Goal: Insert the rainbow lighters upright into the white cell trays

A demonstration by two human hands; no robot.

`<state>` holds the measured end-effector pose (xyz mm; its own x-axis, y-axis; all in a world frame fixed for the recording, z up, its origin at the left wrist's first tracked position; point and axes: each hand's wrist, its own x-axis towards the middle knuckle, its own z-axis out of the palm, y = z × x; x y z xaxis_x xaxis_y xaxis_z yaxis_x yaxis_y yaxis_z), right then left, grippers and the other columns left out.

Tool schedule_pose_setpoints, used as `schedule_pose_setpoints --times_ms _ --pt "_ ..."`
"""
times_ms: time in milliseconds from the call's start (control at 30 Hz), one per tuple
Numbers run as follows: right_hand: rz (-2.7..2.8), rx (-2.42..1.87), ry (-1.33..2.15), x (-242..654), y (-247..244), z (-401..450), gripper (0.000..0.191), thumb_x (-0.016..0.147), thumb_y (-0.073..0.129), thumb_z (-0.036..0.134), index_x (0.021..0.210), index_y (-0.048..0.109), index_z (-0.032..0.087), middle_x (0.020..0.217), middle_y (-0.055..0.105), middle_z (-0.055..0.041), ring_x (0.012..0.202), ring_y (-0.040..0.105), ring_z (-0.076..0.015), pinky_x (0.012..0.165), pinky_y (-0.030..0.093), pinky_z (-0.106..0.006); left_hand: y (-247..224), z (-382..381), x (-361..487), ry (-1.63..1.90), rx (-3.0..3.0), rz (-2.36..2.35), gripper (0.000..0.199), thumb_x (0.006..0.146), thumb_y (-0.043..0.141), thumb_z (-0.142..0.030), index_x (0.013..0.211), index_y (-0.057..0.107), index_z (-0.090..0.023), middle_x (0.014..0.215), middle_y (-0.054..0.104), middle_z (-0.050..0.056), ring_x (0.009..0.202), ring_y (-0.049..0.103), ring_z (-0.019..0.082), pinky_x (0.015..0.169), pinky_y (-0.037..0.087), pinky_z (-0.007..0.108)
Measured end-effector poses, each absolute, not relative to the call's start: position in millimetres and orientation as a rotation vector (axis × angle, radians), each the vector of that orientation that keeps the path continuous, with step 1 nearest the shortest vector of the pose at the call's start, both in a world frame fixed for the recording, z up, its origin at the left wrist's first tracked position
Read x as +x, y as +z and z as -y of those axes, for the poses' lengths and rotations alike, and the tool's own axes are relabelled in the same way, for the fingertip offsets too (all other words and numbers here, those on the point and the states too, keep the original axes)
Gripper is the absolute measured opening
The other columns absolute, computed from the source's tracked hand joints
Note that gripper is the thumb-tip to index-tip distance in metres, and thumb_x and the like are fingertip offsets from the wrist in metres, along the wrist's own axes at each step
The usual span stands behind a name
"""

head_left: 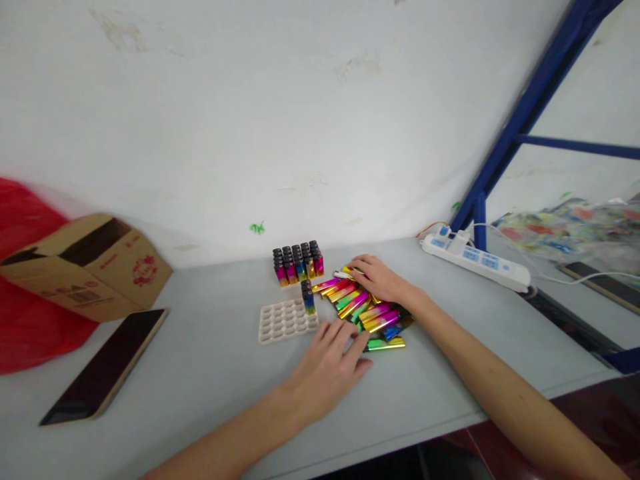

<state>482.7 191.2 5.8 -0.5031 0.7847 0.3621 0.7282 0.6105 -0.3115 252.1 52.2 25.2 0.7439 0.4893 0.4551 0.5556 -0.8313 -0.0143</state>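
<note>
A pile of shiny lighters (357,305) in purple, gold, green, red and blue lies on the table. My right hand (379,279) rests over the far side of the pile, fingers loosely bent and touching the lighters; its palm side is hidden. At the near left of the pile hovers my left hand (327,363), thumb and index finger apart, fingertips close to a lighter. A white tray (280,323) with rows of holes sits left of the pile. In its far right corner stand a few dark blue lighters (309,301). Behind it, several black-topped lighters (299,263) stand upright in rows.
An open cardboard box (115,273) and red plastic (35,333) are at the left. A dark phone-like slab (107,363) lies in front. At the right are a white power strip (475,260) with cables and a blue metal frame (500,157). A white wall (300,120) borders the table behind.
</note>
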Motion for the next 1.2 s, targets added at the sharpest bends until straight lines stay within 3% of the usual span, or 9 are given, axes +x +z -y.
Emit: schedule_pose_setpoints --times_ms 167,300,533,733,967,1067,1200 --pt "2.377 -1.206 0.161 483 7 -190 0.035 0.109 0.042 0.033 0.128 0.065 0.016 0.129 0.066 -0.0158 0.123 0.058 -0.0284 0.111 0.046 -0.049 18 -59 253 -0.580 -2.811 0.814 0.028 0.100 0.061 -0.024 0.128 0.061 -0.020 0.105 0.067 0.009 0.099 0.062 0.028 0.086 0.052 0.044" --pt "2.379 -1.200 0.170 484 8 -190 0.034 0.108 0.043 0.033 0.129 0.065 0.017 0.129 0.066 -0.0155 0.123 0.058 -0.0280 0.111 0.046 -0.049 15 -61 250 -0.613 -2.812 0.747 0.022 0.103 0.055 -0.021 0.123 0.062 -0.017 0.114 0.069 0.011 0.111 0.061 0.028 0.093 0.049 0.045" --pt "2.362 -1.176 0.160 485 6 -190 0.034 0.108 0.044 0.035 0.127 0.066 0.018 0.129 0.067 -0.0156 0.123 0.058 -0.0291 0.110 0.047 -0.052 21 -57 258 -0.483 -2.766 0.883 0.028 0.101 0.061 -0.031 0.126 0.062 -0.018 0.122 0.065 0.013 0.114 0.060 0.033 0.093 0.049 0.049" --pt "2.366 -1.157 0.167 486 6 -190 0.035 0.108 0.042 0.038 0.127 0.066 0.019 0.127 0.067 -0.0155 0.122 0.060 -0.0294 0.110 0.048 -0.052 19 -56 253 -0.497 -2.808 0.873 0.026 0.100 0.053 -0.010 0.124 0.061 -0.017 0.130 0.062 0.013 0.122 0.056 0.031 0.103 0.046 0.049" --pt "2.383 -1.176 0.182 486 9 -188 0.036 0.109 0.042 0.036 0.129 0.064 0.017 0.130 0.066 -0.0174 0.125 0.059 -0.0304 0.111 0.046 -0.053 32 -65 235 -0.986 -3.099 1.139 0.015 0.107 0.044 -0.021 0.113 0.057 -0.018 0.122 0.064 0.012 0.117 0.060 0.026 0.102 0.050 0.045" --pt "2.384 -1.179 0.187 486 9 -188 0.035 0.108 0.042 0.036 0.129 0.064 0.018 0.130 0.066 -0.0169 0.125 0.059 -0.0303 0.111 0.047 -0.053 38 -71 228 -1.337 -3.262 1.447 0.018 0.109 0.040 -0.030 0.117 0.054 -0.021 0.117 0.068 0.009 0.111 0.065 0.023 0.098 0.053 0.042" --pt "2.379 -1.179 0.188 486 8 -189 0.035 0.108 0.042 0.036 0.129 0.064 0.019 0.129 0.067 -0.0160 0.125 0.059 -0.0300 0.111 0.047 -0.053 37 -75 229 -1.986 -3.217 1.872 0.028 0.107 0.044 -0.048 0.105 0.051 -0.021 0.102 0.069 0.006 0.096 0.070 0.021 0.092 0.057 0.040"
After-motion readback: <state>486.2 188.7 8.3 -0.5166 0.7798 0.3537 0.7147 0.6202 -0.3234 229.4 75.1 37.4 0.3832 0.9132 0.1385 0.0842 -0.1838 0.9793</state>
